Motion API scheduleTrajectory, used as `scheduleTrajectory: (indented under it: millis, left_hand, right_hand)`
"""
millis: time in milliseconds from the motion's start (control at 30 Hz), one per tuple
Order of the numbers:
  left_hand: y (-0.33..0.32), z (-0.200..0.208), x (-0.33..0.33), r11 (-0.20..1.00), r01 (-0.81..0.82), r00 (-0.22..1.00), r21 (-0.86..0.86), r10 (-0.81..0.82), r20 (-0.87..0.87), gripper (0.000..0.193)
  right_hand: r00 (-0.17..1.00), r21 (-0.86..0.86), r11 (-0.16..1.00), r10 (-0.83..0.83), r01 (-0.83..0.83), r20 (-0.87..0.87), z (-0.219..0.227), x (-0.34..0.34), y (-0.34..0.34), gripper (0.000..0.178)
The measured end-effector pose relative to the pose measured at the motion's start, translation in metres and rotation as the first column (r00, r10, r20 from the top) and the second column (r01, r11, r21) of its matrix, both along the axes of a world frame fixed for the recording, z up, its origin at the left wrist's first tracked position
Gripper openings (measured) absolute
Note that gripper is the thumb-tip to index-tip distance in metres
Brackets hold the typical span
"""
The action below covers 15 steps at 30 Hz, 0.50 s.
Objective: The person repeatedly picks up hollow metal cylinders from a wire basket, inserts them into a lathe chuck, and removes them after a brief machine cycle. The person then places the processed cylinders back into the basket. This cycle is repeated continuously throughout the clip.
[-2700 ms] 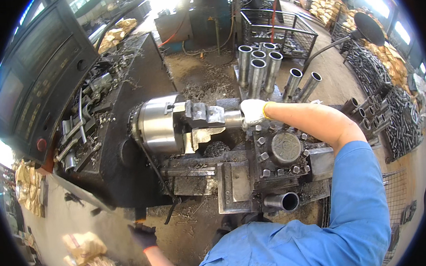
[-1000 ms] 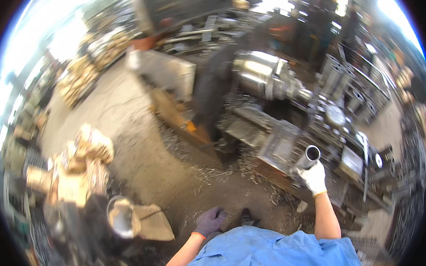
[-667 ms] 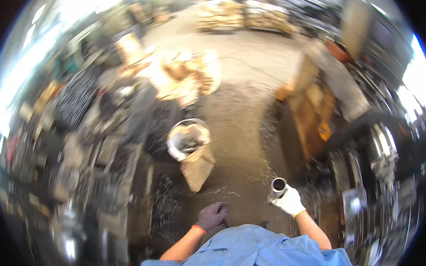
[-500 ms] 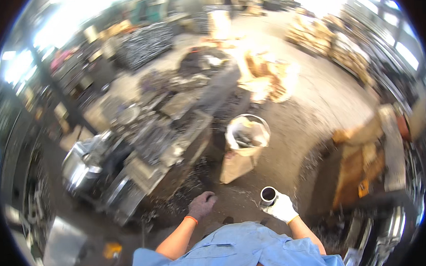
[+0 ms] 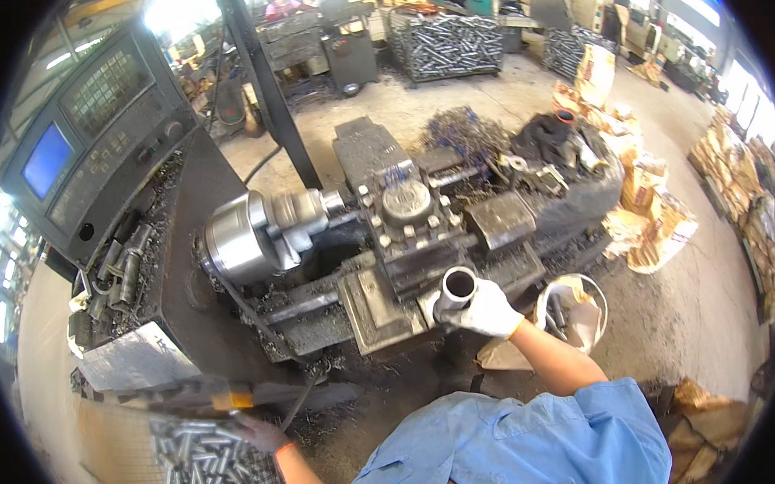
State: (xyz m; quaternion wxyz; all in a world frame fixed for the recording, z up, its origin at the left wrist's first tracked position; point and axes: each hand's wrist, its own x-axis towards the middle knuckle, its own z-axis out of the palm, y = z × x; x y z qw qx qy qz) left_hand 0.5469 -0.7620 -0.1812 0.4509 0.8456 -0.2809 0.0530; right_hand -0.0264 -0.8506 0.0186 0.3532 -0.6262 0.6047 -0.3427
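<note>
In front of the lathe's tool post [image 5: 408,208], my right hand [image 5: 494,310], in a white glove, is closed round a short metal tube [image 5: 451,305]. The tube's open end faces up and shows a dark bore. My left hand [image 5: 263,433], in a dark glove with an orange cuff, is at the lower left over a wire basket [image 5: 118,458]. Many short metal tubes [image 5: 206,466] lie in that basket. An orange-yellow piece [image 5: 232,400] sits just beyond the left fingers, which are blurred. The lathe's shiny round chuck [image 5: 240,239] is at centre left.
A control panel [image 5: 92,126] with a blue screen stands at the left. A white bucket [image 5: 598,314] with metal parts is right of my right forearm. Metal shavings [image 5: 465,133] and a dark cloth [image 5: 544,137] lie on the machine. Brown paper sacks [image 5: 658,219] are behind it.
My view has swung left, bringing the lathe and panel before me. The right hand has carried the tube up beside the tool post. My left hand has reached out left over the basket.
</note>
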Motion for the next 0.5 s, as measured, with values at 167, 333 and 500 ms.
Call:
scheduleTrajectory:
  millis: [167,333,500]
  left_hand:
    - [-0.007,0.051,-0.027,0.996,-0.068,0.993,-0.056,0.062,-0.102,0.064]
    - [-0.009,0.067,-0.012,0.870,-0.126,0.576,-0.477,-0.328,-0.749,0.046]
    - [-0.022,0.025,-0.079,0.963,-0.185,0.690,-0.197,-0.016,-0.724,0.029]
  right_hand:
    - [0.950,0.159,0.951,0.284,-0.263,-0.126,0.025,-0.033,-0.045,0.060]
    - [0.973,-0.197,0.956,0.228,-0.219,0.022,0.093,-0.084,-0.110,0.037]
    - [0.808,-0.424,0.738,0.276,-0.525,-0.521,0.137,-0.042,-0.206,0.071]
